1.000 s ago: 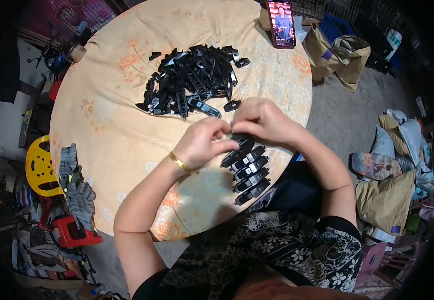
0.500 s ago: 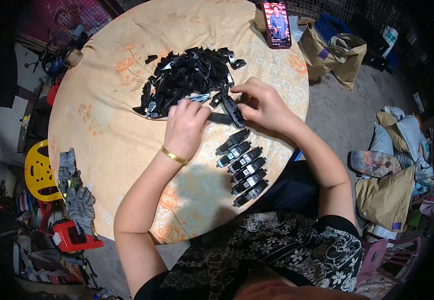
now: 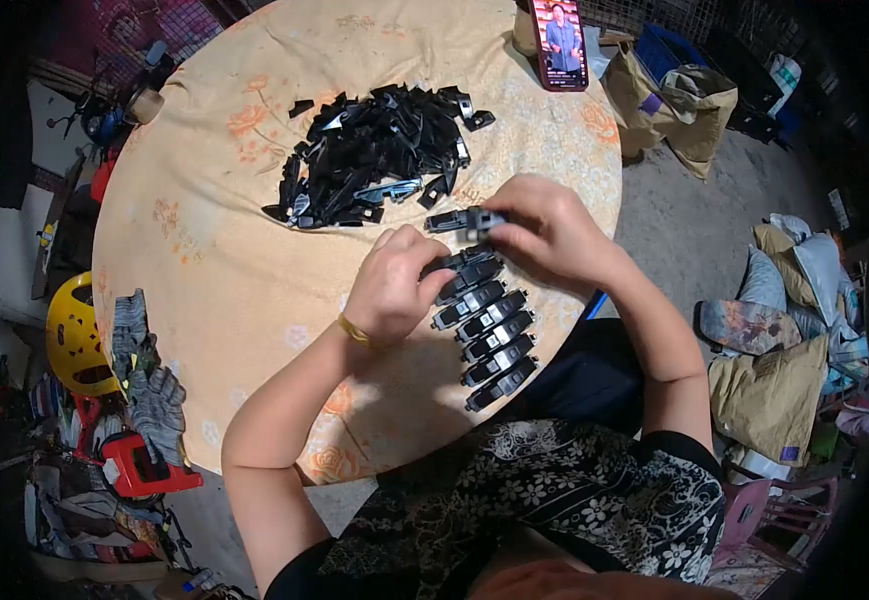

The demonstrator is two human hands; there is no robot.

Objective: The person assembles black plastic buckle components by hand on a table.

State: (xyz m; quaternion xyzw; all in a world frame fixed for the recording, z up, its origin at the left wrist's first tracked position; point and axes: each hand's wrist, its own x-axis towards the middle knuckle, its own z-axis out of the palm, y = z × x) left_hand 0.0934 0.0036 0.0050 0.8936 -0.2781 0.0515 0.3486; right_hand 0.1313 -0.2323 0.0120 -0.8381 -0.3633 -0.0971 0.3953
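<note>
A heap of small black plastic parts lies on a round table with a cream floral cloth. Nearer to me, a tidy row of several assembled black pieces runs toward the table's front edge. My right hand pinches a black piece just past the far end of the row. My left hand, with a gold bangle at the wrist, is curled with its fingertips on the top pieces of the row; its grip is hidden.
A phone with a lit screen lies at the table's far edge. A yellow helmet, grey gloves and a red tool sit on the floor at left. Bags and cloth bundles crowd the floor at right.
Both hands reached out to the heap, then drew back toward me. My right hand now holds a black piece at the far end of the row.
</note>
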